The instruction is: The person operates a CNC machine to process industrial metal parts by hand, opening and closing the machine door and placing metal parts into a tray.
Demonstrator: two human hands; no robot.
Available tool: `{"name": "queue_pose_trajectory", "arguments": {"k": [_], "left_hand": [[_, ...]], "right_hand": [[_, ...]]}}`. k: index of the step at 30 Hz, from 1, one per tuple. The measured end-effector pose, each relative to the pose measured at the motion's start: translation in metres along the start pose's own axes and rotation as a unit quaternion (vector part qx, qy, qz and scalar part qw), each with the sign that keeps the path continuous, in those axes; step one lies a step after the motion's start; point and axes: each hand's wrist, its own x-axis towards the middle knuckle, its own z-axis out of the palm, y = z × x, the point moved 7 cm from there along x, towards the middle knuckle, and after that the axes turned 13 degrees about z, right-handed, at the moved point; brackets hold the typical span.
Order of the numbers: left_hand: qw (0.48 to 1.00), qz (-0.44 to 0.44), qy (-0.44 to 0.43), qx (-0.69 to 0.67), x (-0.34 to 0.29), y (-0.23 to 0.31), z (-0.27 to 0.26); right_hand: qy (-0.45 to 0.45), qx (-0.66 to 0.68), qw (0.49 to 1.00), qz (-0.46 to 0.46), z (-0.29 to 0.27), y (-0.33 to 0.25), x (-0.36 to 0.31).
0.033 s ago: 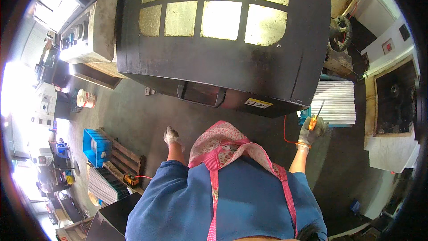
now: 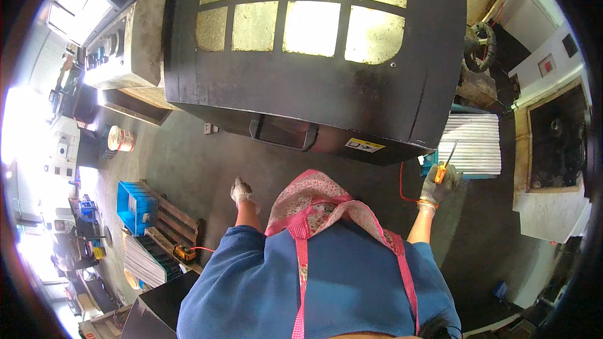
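Note:
My right hand (image 2: pixel 433 188), in a pale work glove, is closed round an orange-handled air blow gun (image 2: pixel 441 174). Its thin metal nozzle points up and away from me, and a thin red hose (image 2: pixel 402 183) runs to my wrist. My left hand (image 2: pixel 240 191), also gloved, hangs in the air left of my apron (image 2: pixel 317 191), apart from any object. Its fingers are too small and foreshortened to read. Ahead stands a large black machine cover (image 2: pixel 295 81) with lit window panes and a black handle (image 2: pixel 282 137) on its lower edge.
White ribbed pieces (image 2: pixel 472 144) lie stacked beyond my right hand. To the left are a blue crate (image 2: pixel 137 206), a wooden pallet (image 2: pixel 173 220) and an orange tool (image 2: pixel 183 252) with a red hose. A white bucket (image 2: pixel 120 139) stands farther off. A white machine (image 2: pixel 553 150) rises at right.

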Motion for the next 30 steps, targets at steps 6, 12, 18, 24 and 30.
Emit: {"name": "queue_pose_trajectory", "arguments": {"k": [6, 12, 18, 24, 30], "left_hand": [[1.0, 0.017, -0.016, 0.02, 0.0, 0.001, 0.0], [0.99, 0.055, 0.064, 0.116, -0.028, 0.019, 0.009], [0.996, 0.013, 0.06, 0.067, -0.032, 0.014, 0.014], [0.993, 0.03, 0.052, 0.099, -0.027, 0.016, 0.009], [0.991, 0.043, 0.064, 0.105, -0.018, 0.01, 0.002]], "right_hand": [[0.023, 0.025, 0.999, 0.002, -0.002, -0.001, 0.0], [0.012, 0.019, 1.0, 0.01, 0.004, 0.005, -0.003], [-0.009, 0.026, 0.999, 0.017, 0.007, 0.01, -0.006], [0.01, 0.02, 1.0, 0.008, 0.007, 0.01, -0.006], [0.021, 0.008, 1.0, 0.0, 0.004, 0.006, -0.005]]}}
